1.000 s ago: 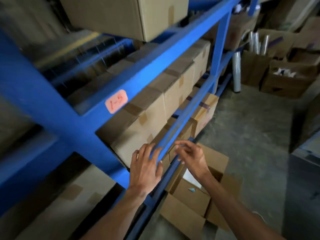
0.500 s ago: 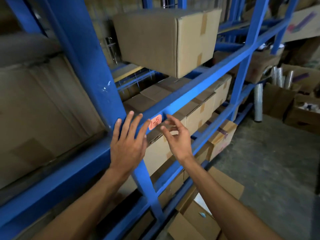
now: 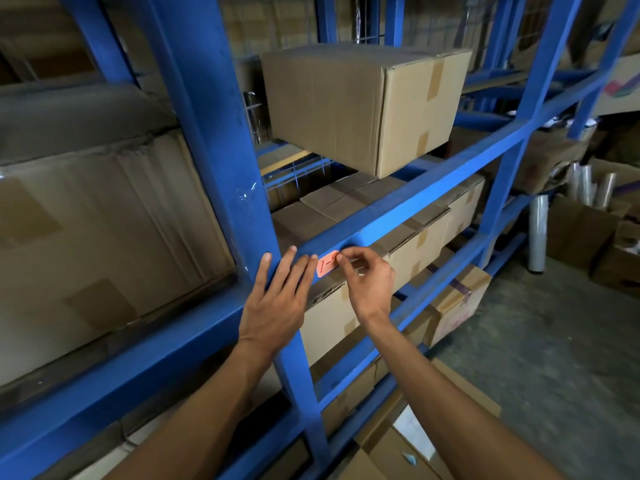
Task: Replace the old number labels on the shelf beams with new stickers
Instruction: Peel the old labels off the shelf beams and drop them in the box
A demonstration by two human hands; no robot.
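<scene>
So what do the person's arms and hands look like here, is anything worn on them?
Both forearms are bare as far as the view shows, with no sleeves in sight. The left hand and right hand carry no gloves, and no watch, band or ring can be seen on the wrists or fingers. No markings show on either arm.

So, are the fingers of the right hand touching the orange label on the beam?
Touching. In the head view, the right hand has its fingers pinched over the right end of the orange label, covering part of its writing.
</scene>
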